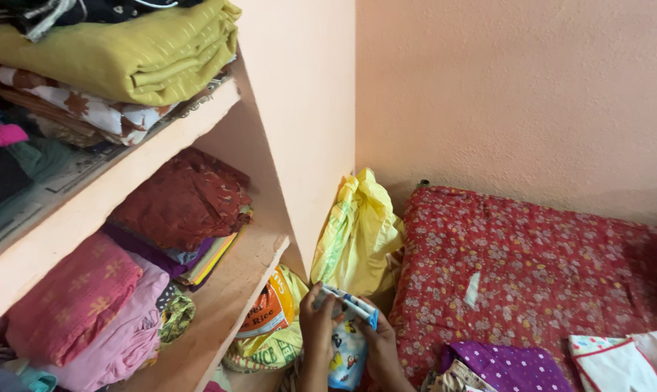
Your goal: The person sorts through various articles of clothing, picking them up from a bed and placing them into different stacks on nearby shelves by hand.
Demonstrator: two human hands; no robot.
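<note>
The small printed garment sat low in the frame between both hands, its folded top edge slanting down to the right. The left hand pinched its upper left edge; the right hand clasped its right side (fingertips hidden). Its lower end was cut off.

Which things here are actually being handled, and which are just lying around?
In hand:
- left hand and right hand gripping a small light-blue cartoon-print cloth

Lying about:
- yellow plastic bag
- red floral mattress
- purple dotted cloth
- folded mustard-yellow fabric on the peach shelf
- folded pink fabric
</note>
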